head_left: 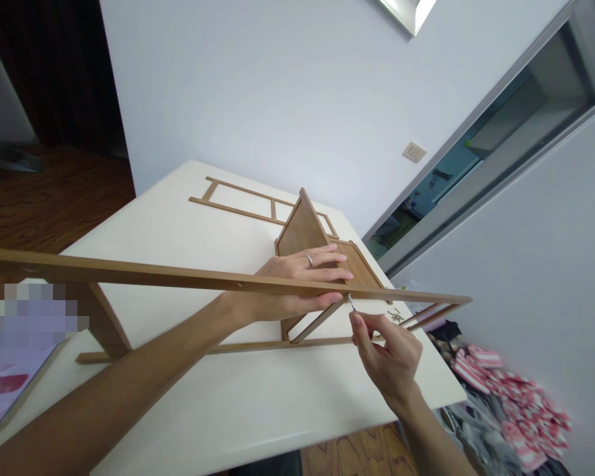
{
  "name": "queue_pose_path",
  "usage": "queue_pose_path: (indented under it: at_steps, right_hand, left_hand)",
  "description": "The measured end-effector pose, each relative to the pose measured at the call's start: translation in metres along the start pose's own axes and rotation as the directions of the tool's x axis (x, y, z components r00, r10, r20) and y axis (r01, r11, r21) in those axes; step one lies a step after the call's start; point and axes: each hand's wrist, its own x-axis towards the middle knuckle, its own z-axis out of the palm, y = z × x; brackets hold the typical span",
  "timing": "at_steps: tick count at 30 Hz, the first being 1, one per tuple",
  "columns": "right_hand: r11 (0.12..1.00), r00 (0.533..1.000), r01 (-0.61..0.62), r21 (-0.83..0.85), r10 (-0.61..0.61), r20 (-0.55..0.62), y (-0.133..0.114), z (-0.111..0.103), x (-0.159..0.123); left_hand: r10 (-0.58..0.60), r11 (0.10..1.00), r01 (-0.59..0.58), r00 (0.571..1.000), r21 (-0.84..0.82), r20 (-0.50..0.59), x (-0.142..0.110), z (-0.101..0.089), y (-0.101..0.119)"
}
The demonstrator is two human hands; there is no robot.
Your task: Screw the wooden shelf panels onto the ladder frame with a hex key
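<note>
A wooden ladder-like frame (178, 276) stands on its side on the table, its upper rail crossing in front of me. My left hand (297, 271) reaches behind this rail, fingers stretched out against an upright wooden panel (302, 228). A ring is on one finger. Just right of it, my right hand (389, 350) is closed in a pinch on a thin metal screw (352, 303). The screw's upper end meets the underside of the rail, near a crossbar (318, 322). Its tip is hidden there.
A second wooden frame (242, 210) and another panel (359, 264) lie on the white table (168, 403). Small dark hardware (395, 316) is scattered at right. A lilac screen (14, 357) sits at left. Clothes (520, 403) are piled beyond the right edge; a wall (258, 86) stands behind.
</note>
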Motion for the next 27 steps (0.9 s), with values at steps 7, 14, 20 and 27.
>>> queue_pose_path:
  at_steps: [7,14,20,27]
  right_hand:
    - [1.0,1.0,0.021,0.02,-0.021,0.004,-0.003,0.002,0.0]
    - [0.999,0.999,0.04,0.026,-0.04,-0.001,-0.006,0.003,0.001]
    - [1.0,1.0,0.018,0.025,-0.018,0.01,-0.008,0.005,0.0]
    - [0.999,1.0,-0.003,0.043,0.002,0.025,-0.014,0.007,0.0]
  left_hand:
    - [-0.02,1.0,0.02,1.0,0.023,0.008,0.0,0.0,0.0]
    - [-0.033,0.999,0.033,0.999,0.022,0.016,-0.001,0.0,0.0]
    - [-0.034,0.999,0.034,0.999,0.03,0.009,-0.001,0.0,0.0]
    - [-0.02,0.999,0.019,1.0,0.034,0.014,0.0,0.0,0.0]
